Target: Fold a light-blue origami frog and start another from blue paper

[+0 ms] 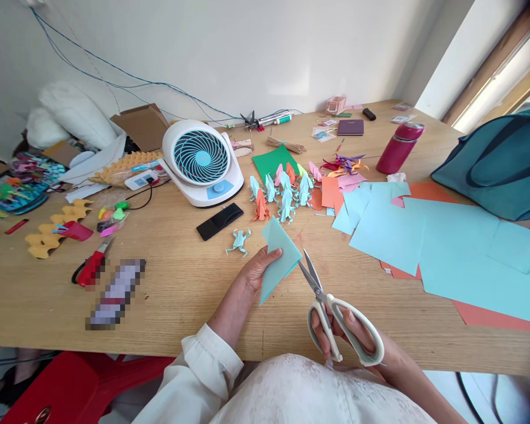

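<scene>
My left hand (260, 268) is closed on a folded sheet of light blue paper (280, 256), its thumb on the near face. In my right hand (342, 330) is a pair of scissors (320, 294) with off-white handles, my fingers through the loops. The blades are parted, and their tips are close to the paper's right corner; whether they touch it I cannot tell. Just beyond my left hand lies a light blue origami frog (238, 241). Behind the paper stands a cluster of folded paper figures (286, 197), mostly light blue, some orange and pink.
Light blue sheets (388, 229) overlap orange ones on the right, near a red bottle (400, 147) and a teal bag (499, 159). A white fan (203, 162) and a black phone (219, 221) stand left of centre. Red-handled scissors (90, 268) lie at the left.
</scene>
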{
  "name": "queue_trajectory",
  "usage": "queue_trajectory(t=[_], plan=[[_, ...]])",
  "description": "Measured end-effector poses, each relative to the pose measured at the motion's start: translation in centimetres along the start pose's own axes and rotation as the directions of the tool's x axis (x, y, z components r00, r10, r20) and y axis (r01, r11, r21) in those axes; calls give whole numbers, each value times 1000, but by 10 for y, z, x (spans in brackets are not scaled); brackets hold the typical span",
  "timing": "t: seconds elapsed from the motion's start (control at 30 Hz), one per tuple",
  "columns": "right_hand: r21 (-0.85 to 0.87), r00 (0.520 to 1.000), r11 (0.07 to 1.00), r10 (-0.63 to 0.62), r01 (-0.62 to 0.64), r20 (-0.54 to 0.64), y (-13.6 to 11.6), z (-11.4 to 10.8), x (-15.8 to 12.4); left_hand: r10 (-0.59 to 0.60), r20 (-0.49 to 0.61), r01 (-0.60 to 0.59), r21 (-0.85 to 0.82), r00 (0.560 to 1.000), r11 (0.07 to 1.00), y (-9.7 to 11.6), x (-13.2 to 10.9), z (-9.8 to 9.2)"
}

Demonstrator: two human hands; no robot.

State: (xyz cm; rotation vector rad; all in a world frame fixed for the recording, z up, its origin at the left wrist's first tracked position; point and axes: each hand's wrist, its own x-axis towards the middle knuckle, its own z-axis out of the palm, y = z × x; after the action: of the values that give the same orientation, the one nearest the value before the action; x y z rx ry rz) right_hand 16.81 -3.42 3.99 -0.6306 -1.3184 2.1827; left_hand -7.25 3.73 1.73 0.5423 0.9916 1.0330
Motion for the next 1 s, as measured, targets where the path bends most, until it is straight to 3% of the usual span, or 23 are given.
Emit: queue_trajectory(t=[0.47,1.0], plan=[[-136,999,990,18,-23,-38,4,-8,5,-11,28,7,141,1000,990,15,5,-12],[-46,995,999,-10,6,-96,14,-8,3,-39,63,28,163,997,986,19,8,-14]])
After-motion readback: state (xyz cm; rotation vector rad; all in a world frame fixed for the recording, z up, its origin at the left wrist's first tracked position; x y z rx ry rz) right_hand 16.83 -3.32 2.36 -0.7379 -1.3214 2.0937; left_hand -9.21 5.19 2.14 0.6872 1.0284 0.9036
